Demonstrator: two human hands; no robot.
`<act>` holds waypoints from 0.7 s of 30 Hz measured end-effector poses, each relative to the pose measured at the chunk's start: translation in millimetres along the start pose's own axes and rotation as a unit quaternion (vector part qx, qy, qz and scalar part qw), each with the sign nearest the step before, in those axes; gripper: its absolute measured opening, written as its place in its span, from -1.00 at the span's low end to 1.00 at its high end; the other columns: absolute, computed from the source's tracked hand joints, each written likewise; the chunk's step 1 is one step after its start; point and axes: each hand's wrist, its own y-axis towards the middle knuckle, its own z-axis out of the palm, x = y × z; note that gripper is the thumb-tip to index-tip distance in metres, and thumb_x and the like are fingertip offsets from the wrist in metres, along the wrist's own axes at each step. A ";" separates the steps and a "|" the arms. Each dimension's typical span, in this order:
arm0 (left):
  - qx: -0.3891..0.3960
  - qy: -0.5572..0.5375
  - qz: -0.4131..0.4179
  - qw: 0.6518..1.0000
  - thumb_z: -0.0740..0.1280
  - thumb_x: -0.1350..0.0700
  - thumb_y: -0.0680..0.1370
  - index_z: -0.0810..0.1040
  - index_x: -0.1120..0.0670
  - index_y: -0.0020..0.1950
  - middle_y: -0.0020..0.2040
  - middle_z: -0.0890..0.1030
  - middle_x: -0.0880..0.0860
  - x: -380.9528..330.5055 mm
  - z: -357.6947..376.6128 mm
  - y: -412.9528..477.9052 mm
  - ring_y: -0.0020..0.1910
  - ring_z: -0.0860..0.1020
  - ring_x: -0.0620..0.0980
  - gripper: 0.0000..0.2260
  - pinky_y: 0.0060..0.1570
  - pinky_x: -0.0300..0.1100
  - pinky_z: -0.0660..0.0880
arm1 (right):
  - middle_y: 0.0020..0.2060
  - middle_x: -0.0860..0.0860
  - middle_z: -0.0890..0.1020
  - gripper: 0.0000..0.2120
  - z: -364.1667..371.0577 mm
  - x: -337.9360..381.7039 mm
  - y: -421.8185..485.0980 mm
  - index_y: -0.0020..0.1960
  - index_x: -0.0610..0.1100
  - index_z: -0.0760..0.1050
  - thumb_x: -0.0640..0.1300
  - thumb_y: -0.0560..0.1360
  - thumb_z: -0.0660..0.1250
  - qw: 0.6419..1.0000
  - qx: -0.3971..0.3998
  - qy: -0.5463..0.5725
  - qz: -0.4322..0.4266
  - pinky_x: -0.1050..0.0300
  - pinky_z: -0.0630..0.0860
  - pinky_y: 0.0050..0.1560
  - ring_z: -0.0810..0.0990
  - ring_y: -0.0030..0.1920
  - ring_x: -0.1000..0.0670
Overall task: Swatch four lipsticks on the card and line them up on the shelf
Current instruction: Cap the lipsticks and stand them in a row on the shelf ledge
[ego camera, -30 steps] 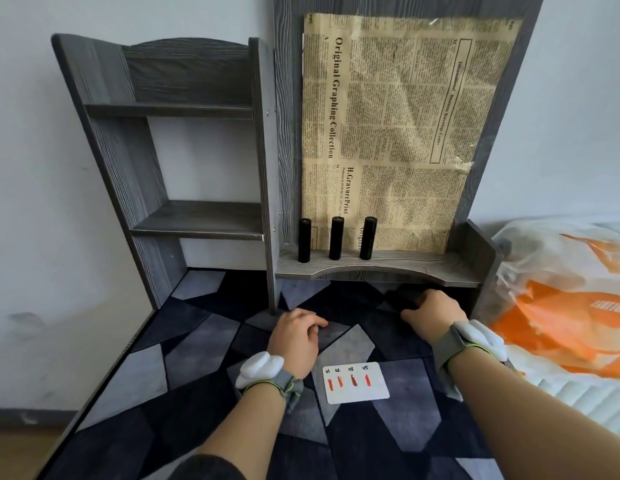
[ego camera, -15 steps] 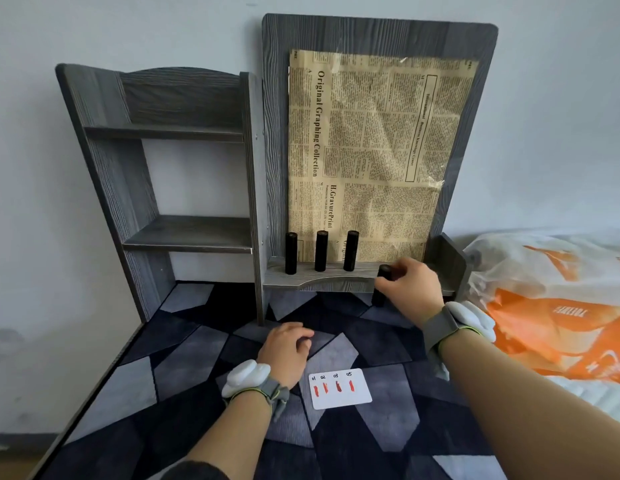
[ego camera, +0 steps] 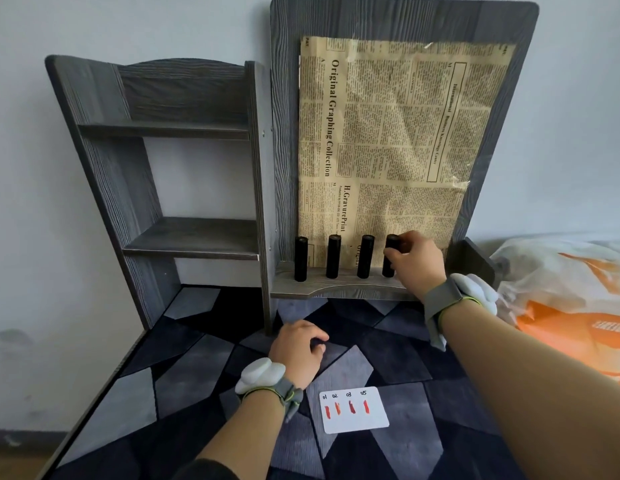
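Observation:
Three black lipstick tubes stand upright in a row on the low grey shelf (ego camera: 339, 292): a left tube (ego camera: 301, 258), a middle tube (ego camera: 333, 256) and a third tube (ego camera: 365, 256). My right hand (ego camera: 415, 263) grips a fourth black lipstick (ego camera: 390, 252) upright at the right end of that row, its base at the shelf. My left hand (ego camera: 299, 351) rests on the patterned rug with fingers curled, holding nothing. A white swatch card (ego camera: 354, 408) with several red strokes and small numbers lies on the rug just right of my left wrist.
A taller grey shelf unit (ego camera: 184, 237) with two boards stands to the left. Yellowed newspaper (ego camera: 398, 140) covers the back panel behind the tubes. An orange and white plastic bag (ego camera: 564, 299) lies at the right. The grey and black rug (ego camera: 184, 379) covers the floor.
My right hand picked the fourth lipstick up from the rug, lifted it to the shelf and set it upright beside the third tube. The left hand stayed on the rug.

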 end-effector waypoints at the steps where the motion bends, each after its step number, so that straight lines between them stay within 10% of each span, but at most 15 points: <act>1: 0.001 0.001 -0.001 1.000 0.29 0.08 0.54 0.61 -0.06 0.11 0.19 0.52 -0.12 1.1 0.4 1.2 0.24 0.40 -0.08 -0.81 0.12 -0.27 0.34 | 0.00 -0.14 0.66 -0.71 2.4 -1.8 2.0 0.15 -0.18 0.52 -0.10 0.47 0.37 1.000 0.002 -0.003 0.002 -0.11 0.57 0.05 0.64 -0.03 -0.20; 21: 0.047 0.012 0.001 0.999 0.28 0.11 0.54 0.62 -0.05 0.10 0.22 0.52 -0.10 -0.8 -7.2 -5.4 0.25 0.43 -0.07 -0.80 0.15 -0.28 0.34 | -0.12 -0.06 0.68 -0.75 -7.2 -16.6 -12.6 0.08 -0.12 0.53 -0.02 0.46 0.33 0.998 -0.009 -0.035 0.047 -0.02 0.54 0.07 0.64 -0.02 -0.15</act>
